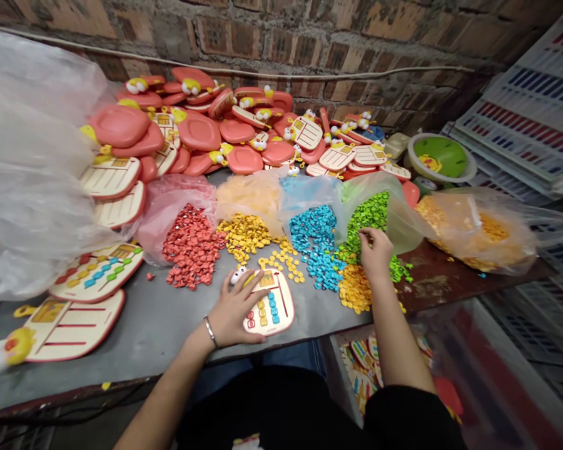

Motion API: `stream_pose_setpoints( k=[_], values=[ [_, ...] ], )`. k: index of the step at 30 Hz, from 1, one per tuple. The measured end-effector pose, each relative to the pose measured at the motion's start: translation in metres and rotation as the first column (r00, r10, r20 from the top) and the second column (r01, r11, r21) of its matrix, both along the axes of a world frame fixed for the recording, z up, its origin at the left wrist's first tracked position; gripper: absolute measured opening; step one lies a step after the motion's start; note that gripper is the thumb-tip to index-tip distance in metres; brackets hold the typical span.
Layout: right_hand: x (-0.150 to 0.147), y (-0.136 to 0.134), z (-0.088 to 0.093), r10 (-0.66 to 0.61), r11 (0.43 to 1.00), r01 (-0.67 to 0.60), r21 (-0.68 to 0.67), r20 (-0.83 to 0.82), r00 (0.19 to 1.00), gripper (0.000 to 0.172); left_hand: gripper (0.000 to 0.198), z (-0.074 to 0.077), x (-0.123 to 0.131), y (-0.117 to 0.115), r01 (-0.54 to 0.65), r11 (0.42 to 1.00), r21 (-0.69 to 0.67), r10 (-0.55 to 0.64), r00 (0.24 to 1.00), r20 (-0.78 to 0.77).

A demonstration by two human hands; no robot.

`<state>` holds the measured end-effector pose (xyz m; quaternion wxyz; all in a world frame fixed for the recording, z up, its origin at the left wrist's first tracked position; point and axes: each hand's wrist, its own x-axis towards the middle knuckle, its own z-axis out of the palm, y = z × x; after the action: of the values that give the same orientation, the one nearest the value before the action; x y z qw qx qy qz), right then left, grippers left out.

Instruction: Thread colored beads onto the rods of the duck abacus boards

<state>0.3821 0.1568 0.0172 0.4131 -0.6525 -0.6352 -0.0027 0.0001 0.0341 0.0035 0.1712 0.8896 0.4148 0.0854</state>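
Note:
A cream toy board (pixel 285 294) with a duck-like head lies flat near the table's front edge. My left hand (pixel 234 306) grips it from the left, with fingers across its face and the thumb at its lower edge. Rows of red, yellow and blue beads sit on the board. Over the pile of small green beads (pixel 368 215), my right hand (pixel 376 253) is closed in a pinch; what its fingertips hold is too small to make out. Blue beads (pixel 314 228) and yellow beads (pixel 244 234) spill from bags beyond the board, with red beads (pixel 192 244) farther left.
Red-backed toy boards (pixel 244 159) are heaped along the brick wall. A board with beads in four colours (pixel 98 275) lies at left above a beadless one (pixel 82 331). Orange-yellow pieces (pixel 355 289) lie by my right wrist. A green bowl (pixel 443 156) and a filled bag (pixel 492 234) stand right.

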Motion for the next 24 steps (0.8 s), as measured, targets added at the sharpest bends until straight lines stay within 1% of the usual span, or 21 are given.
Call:
stream_pose_setpoints(
  k=[2,4,5,6,8,10,11,12,14,16,17,18,19,21,22,23,24],
  values=[
    [-0.028,-0.019,0.009,0.084,0.995,-0.078,0.055,-0.133,0.987,0.016,0.094,0.001,0.001,0.0,-0.002,1.0,-0.013,0.002,1.0,-0.008],
    [-0.062,-0.039,0.012,0.236,0.972,-0.228,0.062,-0.238,0.942,0.013,0.095,0.002,0.001,0.0,-0.007,1.0,-0.028,0.007,1.0,-0.021],
    [-0.081,-0.048,0.011,0.324,0.945,-0.323,0.048,-0.269,0.907,0.01,0.096,0.002,0.001,0.0,-0.009,0.999,-0.033,0.008,1.0,-0.025],
    [-0.099,-0.056,0.009,0.413,0.906,-0.423,0.029,-0.286,0.865,0.008,0.096,0.002,0.001,0.0,-0.013,0.999,-0.033,0.012,1.0,-0.027],
    [-0.13,-0.066,0.002,0.57,0.801,-0.598,-0.023,-0.274,0.775,0.006,0.095,0.002,0.001,-0.001,-0.015,1.0,-0.021,0.015,1.0,-0.026],
    [-0.152,-0.068,-0.008,0.674,0.709,-0.702,-0.064,-0.23,0.702,0.01,0.095,0.001,0.001,-0.001,-0.016,1.0,-0.001,0.016,1.0,-0.025],
    [-0.159,-0.067,-0.013,0.701,0.686,-0.723,-0.083,-0.191,0.688,0.012,0.095,0.001,0.001,-0.002,-0.013,1.0,0.009,0.014,1.0,-0.025],
    [-0.163,-0.065,-0.016,0.713,0.68,-0.726,-0.106,-0.137,0.688,0.013,0.095,0.0,0.001,-0.002,-0.011,1.0,0.017,0.011,1.0,-0.027],
    [-0.165,-0.063,-0.019,0.704,0.701,-0.695,-0.161,-0.002,0.71,0.014,0.095,-0.001,0.001,-0.002,-0.007,1.0,0.027,0.008,0.999,-0.031],
    [-0.162,-0.064,-0.018,0.686,0.724,-0.661,-0.2,0.104,0.72,0.013,0.093,-0.002,0.001,-0.002,-0.005,0.999,0.032,0.006,0.999,-0.033],
    [-0.16,-0.067,-0.015,0.687,0.724,-0.657,-0.211,0.124,0.716,0.013,0.092,-0.002,0.001,-0.002,-0.007,0.999,0.033,0.008,0.999,-0.033],
    [-0.157,-0.07,-0.012,0.702,0.707,-0.669,-0.228,0.114,0.703,0.012,0.093,-0.002,0.001,-0.002,-0.008,0.999,0.034,0.009,0.999,-0.033],
    [-0.153,-0.074,-0.008,0.733,0.67,-0.698,-0.253,0.08,0.675,0.011,0.093,-0.001,0.001,-0.002,-0.008,0.999,0.034,0.009,0.999,-0.032],
    [-0.142,-0.078,-0.002,0.8,0.562,-0.767,-0.31,-0.034,0.6,0.011,0.094,-0.001,0.001,-0.002,-0.009,0.999,0.034,0.01,0.999,-0.031],
    [-0.134,-0.078,0.001,0.807,0.532,-0.785,-0.319,-0.09,0.583,0.012,0.094,-0.001,0.001,-0.002,-0.008,0.999,0.035,0.009,1.0,-0.029],
    [-0.125,-0.075,0.002,0.787,0.548,-0.778,-0.308,-0.126,0.604,0.012,0.094,-0.001,0.001,-0.002,-0.006,0.999,0.038,0.007,1.0,-0.026],
    [-0.114,-0.07,0.002,0.734,0.615,-0.735,-0.286,-0.133,0.666,0.011,0.094,-0.002,0.0,-0.002,-0.004,0.999,0.041,0.004,1.0,-0.021]
  ],
)
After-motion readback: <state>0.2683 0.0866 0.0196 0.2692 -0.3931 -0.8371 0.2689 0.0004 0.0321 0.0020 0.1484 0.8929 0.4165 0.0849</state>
